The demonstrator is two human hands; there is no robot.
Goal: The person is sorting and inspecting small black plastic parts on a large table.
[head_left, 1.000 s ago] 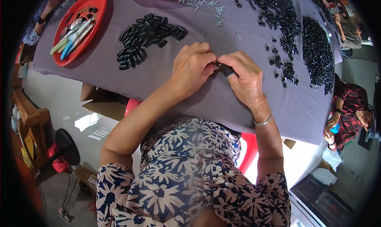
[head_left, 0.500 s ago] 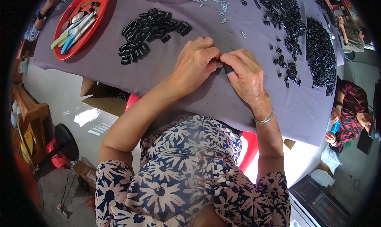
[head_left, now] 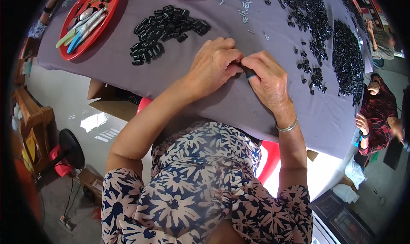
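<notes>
Both hands meet over the front part of the cloth-covered table, fingertips nearly touching. My left hand (head_left: pixel 213 65) is closed in a pinch, and the small thing at its fingertips is mostly hidden. Opposite it, my right hand (head_left: pixel 270 79) is also pinched closed; a silver bangle circles that wrist. A dark piece with a blue edge (head_left: pixel 249 73) shows at the right thumb; whether it is a thumb cover or something held, I cannot tell. Beyond my left hand lies a pile of short black cylindrical parts (head_left: pixel 160 28).
A red tray (head_left: pixel 112 20) at the far left holds knife-like tools with coloured handles (head_left: pixel 83 30) and small black pieces. Small silver screws (head_left: pixel 244 5) lie scattered at the back. Large heaps of black parts (head_left: pixel 348 60) cover the right side. Another person (head_left: pixel 378 116) sits at right.
My hands stay pinched together at nearly the same spot, their fingers shifting slightly. The whole view has moved a little. The person at right has spread their hands apart.
</notes>
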